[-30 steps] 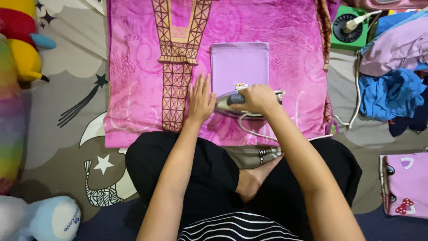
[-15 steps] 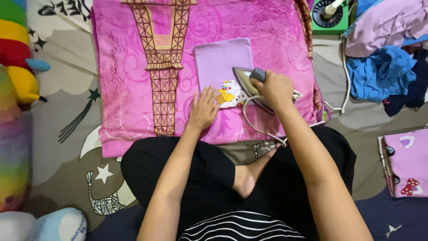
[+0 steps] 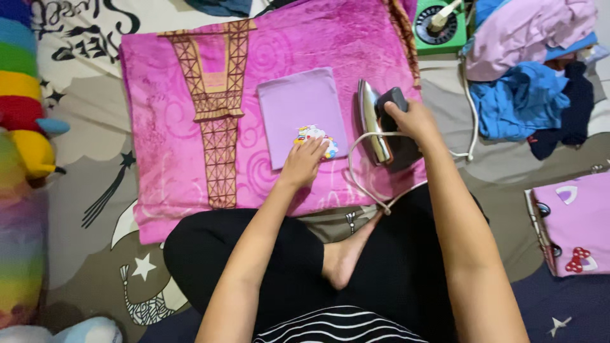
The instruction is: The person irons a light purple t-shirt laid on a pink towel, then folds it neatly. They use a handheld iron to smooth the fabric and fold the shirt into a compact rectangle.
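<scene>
Pink blanket (image 3: 190,114) underneath: right hand (image 3: 410,121) clasping iron (image 3: 381,127) (tipped up), left hand (image 3: 305,159) flat on lilac cloth (image 3: 298,108).

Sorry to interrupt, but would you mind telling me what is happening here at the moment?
A person sitting cross-legged is ironing on a pink blanket spread on the floor. The right hand grips the handle of an iron tipped on its side beside a folded lilac garment. The left hand rests flat on that garment's near corner, over its colourful print. A pile of clothes lies to the right.
</scene>
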